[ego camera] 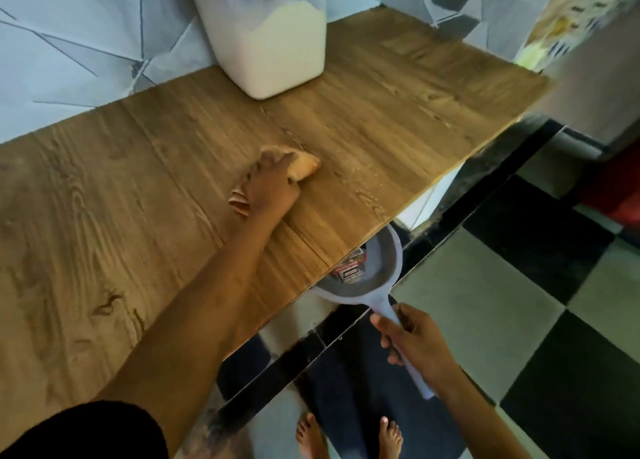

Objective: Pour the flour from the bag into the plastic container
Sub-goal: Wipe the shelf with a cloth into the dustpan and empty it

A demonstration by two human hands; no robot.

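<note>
Wooden counter [398, 112] clear mid-span | left hand [270, 188] presses cloth [304, 165] | right hand [412, 340] grips dustpan [370, 271] under edge

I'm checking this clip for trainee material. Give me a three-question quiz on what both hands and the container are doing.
1. True or false: the left hand presses a cloth on the wooden counter.
2. What does the right hand hold? A) the dustpan by its handle, at the counter edge B) a flour bag C) a spoon
3. Fill in: the plastic container stands at the counter's ____ edge, partly filled with white flour.

Key: 1 true; 2 A; 3 back
</note>
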